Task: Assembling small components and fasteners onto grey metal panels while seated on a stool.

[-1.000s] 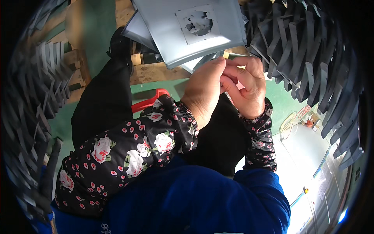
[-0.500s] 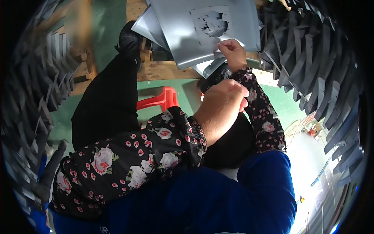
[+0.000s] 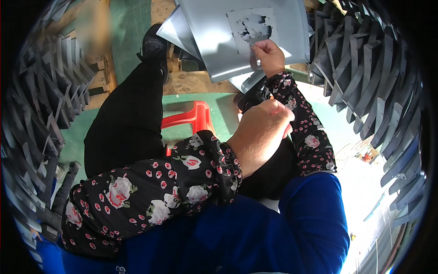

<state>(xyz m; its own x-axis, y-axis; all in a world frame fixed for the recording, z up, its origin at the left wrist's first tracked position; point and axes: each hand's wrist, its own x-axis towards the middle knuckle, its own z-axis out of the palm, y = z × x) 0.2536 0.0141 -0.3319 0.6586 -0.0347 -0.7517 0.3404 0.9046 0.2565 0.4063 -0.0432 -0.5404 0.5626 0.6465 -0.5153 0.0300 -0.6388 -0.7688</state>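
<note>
- Lying at the top of the view, one large grey panel (image 3: 218, 45) rests tilted across other sheets; on it is one pale square (image 3: 234, 28) with several dark, irregular patches (image 3: 261, 34), which run together too much for a sure count.
- The right hand (image 3: 268, 55) is at the lower edge of the square, thumb and forefinger drawn nearly together, other fingers bent. Whether they pinch the square's edge, some small bit, or nothing is too fine to tell.
- The square lies on the panel; with fingertips at its edge, handling there seems under way rather than finished. How much is left does not show.
- The left hand (image 3: 261, 129) is lower and nearer the body, back upward, fingers loosely curled, just beside the right sleeve (image 3: 312, 130). Its palm is hidden, so whether it has hold of anything cannot be told.
- Beneath the panel at least two more pieces show: one grey sheet corner (image 3: 181, 33) on the left, one grey strip (image 3: 252, 82) below.
- Farther out: two black shoes (image 3: 155, 45), one red plastic frame (image 3: 198, 118) on the green floor, and wooden boards (image 3: 194, 78) under the sheets.
- Two banks of grey bent pieces flank everything, left bank (image 3: 59, 91) and right bank (image 3: 365, 77), overlapping too densely to count.
</note>
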